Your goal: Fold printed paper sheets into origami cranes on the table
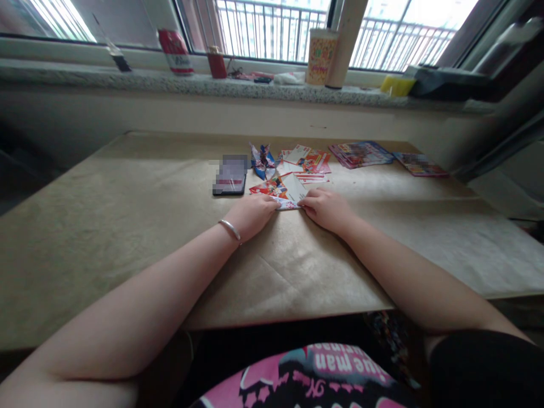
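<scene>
A partly folded sheet of printed paper lies flat on the table, its near edge turned up into a pale strip with red marks. At the left end of that strip, my left hand presses with its fingers together; a silver bangle sits on this wrist. My right hand pinches the strip's right end between thumb and fingers. Just beyond the sheet are a blue and red folded-paper shape and a loose pile of red and white printed papers.
Left of the papers lies a phone with a blurred screen. Two stacks of colourful printed sheets, a larger one and a smaller one, rest at the far right. A can and a patterned cup stand on the windowsill.
</scene>
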The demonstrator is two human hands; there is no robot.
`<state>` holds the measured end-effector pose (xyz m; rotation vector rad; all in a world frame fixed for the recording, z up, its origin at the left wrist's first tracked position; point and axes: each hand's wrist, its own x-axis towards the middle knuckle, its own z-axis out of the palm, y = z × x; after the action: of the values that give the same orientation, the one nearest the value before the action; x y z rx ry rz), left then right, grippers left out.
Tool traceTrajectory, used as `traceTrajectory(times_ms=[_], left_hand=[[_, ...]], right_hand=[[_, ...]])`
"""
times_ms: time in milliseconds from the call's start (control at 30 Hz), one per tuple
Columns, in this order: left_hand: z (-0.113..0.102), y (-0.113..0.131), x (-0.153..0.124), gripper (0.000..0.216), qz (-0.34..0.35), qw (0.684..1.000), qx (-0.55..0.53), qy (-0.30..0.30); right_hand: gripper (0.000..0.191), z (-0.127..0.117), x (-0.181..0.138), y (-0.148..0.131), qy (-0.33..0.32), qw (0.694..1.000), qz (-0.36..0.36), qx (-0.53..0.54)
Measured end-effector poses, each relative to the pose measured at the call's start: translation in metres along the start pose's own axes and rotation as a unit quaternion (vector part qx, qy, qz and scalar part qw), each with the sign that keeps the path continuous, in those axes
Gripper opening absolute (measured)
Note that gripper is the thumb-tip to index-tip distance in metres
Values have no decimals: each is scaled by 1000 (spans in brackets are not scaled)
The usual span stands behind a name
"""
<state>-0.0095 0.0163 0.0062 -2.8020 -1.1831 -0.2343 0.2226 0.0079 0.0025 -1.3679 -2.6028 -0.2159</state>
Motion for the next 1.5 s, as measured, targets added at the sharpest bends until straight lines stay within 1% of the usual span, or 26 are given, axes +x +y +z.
traceTrajectory(times_ms=[400, 700, 833, 933, 1100, 1300, 1500], left_hand=[[0, -4, 2, 33, -3, 1000, 10, -2], [2, -2, 0, 31, -3, 1000, 29, 0], [1, 0, 2, 32, -15, 999, 43, -6], [1, 3, 2, 32, -21, 999, 49, -2], [5, 9, 0, 41, -1, 997, 68, 27], [6, 15, 0, 43, -23, 996, 79, 15], [8, 15, 1, 43, -13, 998, 59, 23]], right_hand=[[32, -4, 0, -5, -24, 999, 13, -20], [31, -3, 0, -6, -23, 999, 16, -15], [31, -3, 0, -7, -18, 1000, 21, -14], [30, -3, 0, -7, -12, 1000, 22, -2], [27, -3, 0, 0, 0, 999, 33, 33], [25, -3, -1, 10, 4, 997, 29, 71], [24, 0, 0, 11, 16, 996, 22, 85]])
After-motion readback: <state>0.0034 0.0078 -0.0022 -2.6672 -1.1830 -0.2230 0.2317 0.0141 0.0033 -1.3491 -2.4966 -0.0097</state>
